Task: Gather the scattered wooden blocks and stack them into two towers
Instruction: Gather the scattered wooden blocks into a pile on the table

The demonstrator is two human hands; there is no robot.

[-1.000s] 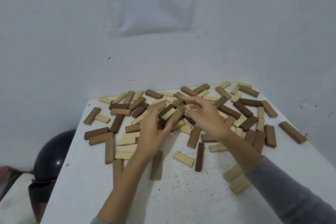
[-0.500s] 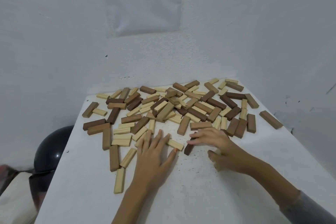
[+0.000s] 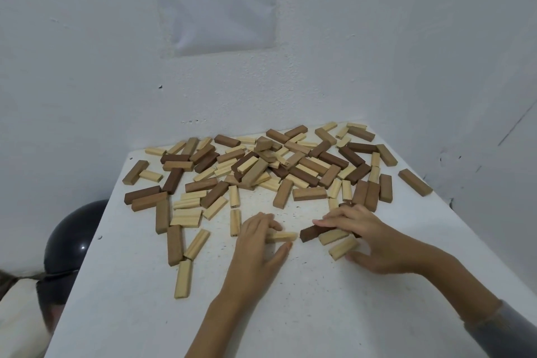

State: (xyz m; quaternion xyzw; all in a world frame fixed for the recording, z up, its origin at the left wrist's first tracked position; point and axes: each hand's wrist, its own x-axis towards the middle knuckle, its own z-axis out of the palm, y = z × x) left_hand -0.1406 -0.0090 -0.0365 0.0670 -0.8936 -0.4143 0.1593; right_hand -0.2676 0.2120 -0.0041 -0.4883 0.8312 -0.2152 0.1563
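Step in hand looks like gathering, no tower begun; heap of wooden blocks [image 3: 261, 167] lies unstacked at the far middle of the white table [image 3: 290, 314]; on the near side of the heap, left hand [image 3: 255, 247] has its fingers curled over one end of a pale block [image 3: 283, 236], thumb stretched out along its near side, a loose grip; just right of that, right hand [image 3: 377, 238] brackets a row of three blocks [image 3: 332, 237], one dark and two pale, fingers arched over the far side and thumb against the near one, half closed round them; all four blocks lie flat on the table; next move, as a guess, calls for squaring the three side by side as a first layer and bringing the pale block in, without nudging the loose blocks [image 3: 175, 244] near-left of the heap; table top is speckled with dark crumbs; rough white wall [image 3: 87, 67] behind the heap, printed paper sheet [image 3: 215, 3] fixed above it; dark shiny helmet [image 3: 75, 232] low to the left of the heap, off the table
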